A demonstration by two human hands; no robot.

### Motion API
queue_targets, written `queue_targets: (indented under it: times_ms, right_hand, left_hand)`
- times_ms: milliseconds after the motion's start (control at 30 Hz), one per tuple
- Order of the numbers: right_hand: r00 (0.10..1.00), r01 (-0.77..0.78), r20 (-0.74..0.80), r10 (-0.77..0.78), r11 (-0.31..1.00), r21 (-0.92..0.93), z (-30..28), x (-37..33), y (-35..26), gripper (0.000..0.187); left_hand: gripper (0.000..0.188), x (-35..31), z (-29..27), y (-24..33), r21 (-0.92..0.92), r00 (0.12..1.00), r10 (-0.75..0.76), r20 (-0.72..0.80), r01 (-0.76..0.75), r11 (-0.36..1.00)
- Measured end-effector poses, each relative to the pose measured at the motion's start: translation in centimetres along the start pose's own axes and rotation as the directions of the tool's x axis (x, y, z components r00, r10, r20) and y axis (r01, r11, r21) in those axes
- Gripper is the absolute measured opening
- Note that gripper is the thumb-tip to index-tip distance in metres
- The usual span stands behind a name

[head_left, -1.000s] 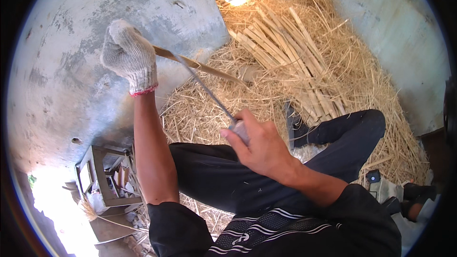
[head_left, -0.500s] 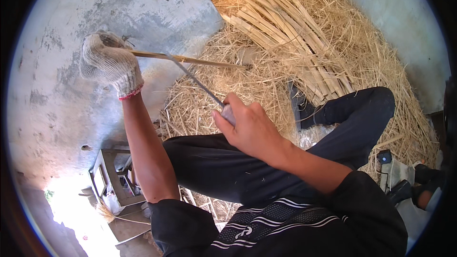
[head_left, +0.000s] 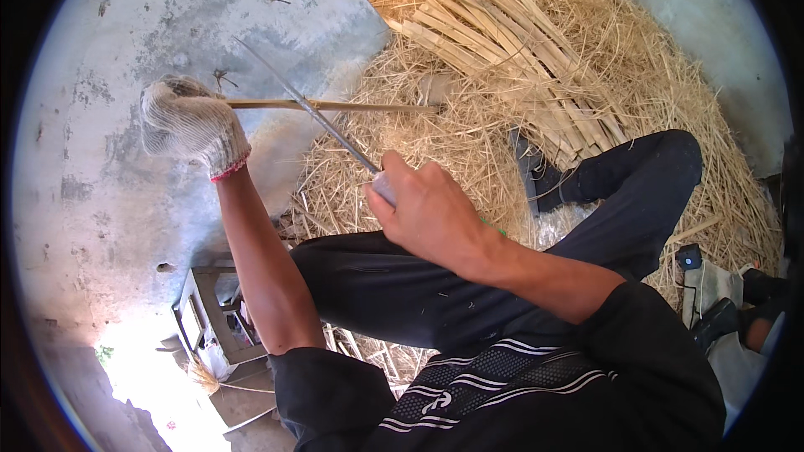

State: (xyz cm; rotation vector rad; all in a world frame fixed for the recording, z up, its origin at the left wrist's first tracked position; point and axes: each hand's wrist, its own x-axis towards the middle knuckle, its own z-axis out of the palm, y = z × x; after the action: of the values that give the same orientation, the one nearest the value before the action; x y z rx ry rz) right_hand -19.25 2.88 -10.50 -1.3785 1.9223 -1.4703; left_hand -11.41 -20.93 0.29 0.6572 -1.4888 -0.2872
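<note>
My left hand, in a white knitted glove with a red cuff edge, is closed around one end of a thin bamboo strip. The strip runs almost level to the right, its far end over the shavings. Bare and closed, my right hand grips the pale handle of a long, narrow knife. The blade slants up to the left and crosses the strip near its middle, with the tip well beyond it. Glove folds hide my left fingertips.
Curly bamboo shavings cover the floor ahead, with a bundle of split bamboo strips on them. A pale, stained wall rises at the left. Below it stands a small wooden stool-like frame. My bent legs lie beneath my arms.
My right hand has moved slightly up and left, and more of the blade now reaches past the strip. My left hand has dropped a little, leaving the strip more level.
</note>
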Motion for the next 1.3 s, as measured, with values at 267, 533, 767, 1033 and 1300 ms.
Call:
queue_targets:
  times_ms: [267,533,767,1033,1300]
  right_hand:
    - [0.999,-0.052,-0.014,0.051,0.991,-0.126,0.4,0.1,1.2,0.026]
    - [0.999,0.010,0.046,-0.011,1.000,0.012,-1.1,-0.1,-2.2,0.026]
    - [0.997,-0.058,0.040,0.066,0.983,-0.172,0.3,1.4,2.7,0.033]
    - [0.988,-0.133,0.108,0.110,0.962,0.239,-2.7,0.1,-2.5,0.036]
    - [0.985,-0.171,0.020,0.171,0.985,0.006,-0.7,0.5,1.4,0.032]
  left_hand:
    - [0.026,2.1,-0.3,-3.9,0.157,0.897,0.431,-0.096,-0.414,0.896]
    - [0.026,2.9,-0.8,-3.7,0.220,0.964,0.266,-0.005,-0.258,0.941]
    - [0.027,1.9,-0.7,-2.9,0.108,0.936,0.342,-0.090,-0.332,0.937]
    - [0.047,0.6,0.6,2.8,0.046,0.926,0.373,-0.051,-0.371,0.928]
    - [0.042,-0.6,1.2,5.2,0.102,0.935,0.351,-0.057,-0.344,0.934]
